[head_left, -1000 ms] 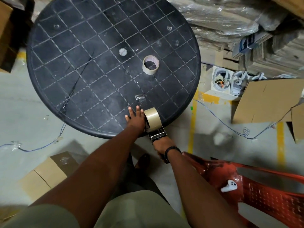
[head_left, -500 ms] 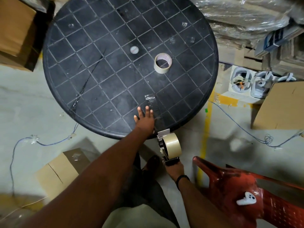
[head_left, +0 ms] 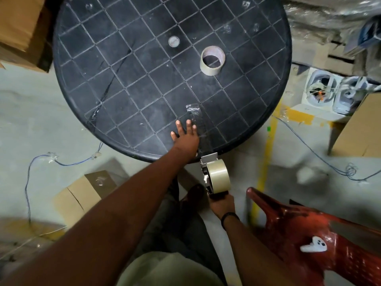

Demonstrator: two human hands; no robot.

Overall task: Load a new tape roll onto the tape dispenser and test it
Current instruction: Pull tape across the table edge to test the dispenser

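Note:
My right hand (head_left: 222, 206) grips the handle of the tape dispenser (head_left: 212, 174), which carries a full beige tape roll (head_left: 219, 175) and hangs just off the near rim of the round black table (head_left: 99, 83). A clear strip of tape (head_left: 199, 129) runs from the dispenser's blade up over the table's edge onto the top. My left hand (head_left: 185, 136) lies flat on the table with fingers spread, right beside that strip. A nearly used-up tape roll (head_left: 212, 61) stands on the table farther back.
A red plastic chair (head_left: 309, 234) with a white controller (head_left: 313, 247) on it is at the lower right. Cardboard boxes lie on the floor at left (head_left: 82, 193) and right (head_left: 358, 129). Blue wires (head_left: 309, 145) trail across the floor. Wrapped bundles are stacked behind the table.
My right hand has pulled the dispenser back off the table's near edge toward me, drawing out a strip of tape. My left hand has stayed pressed on the table.

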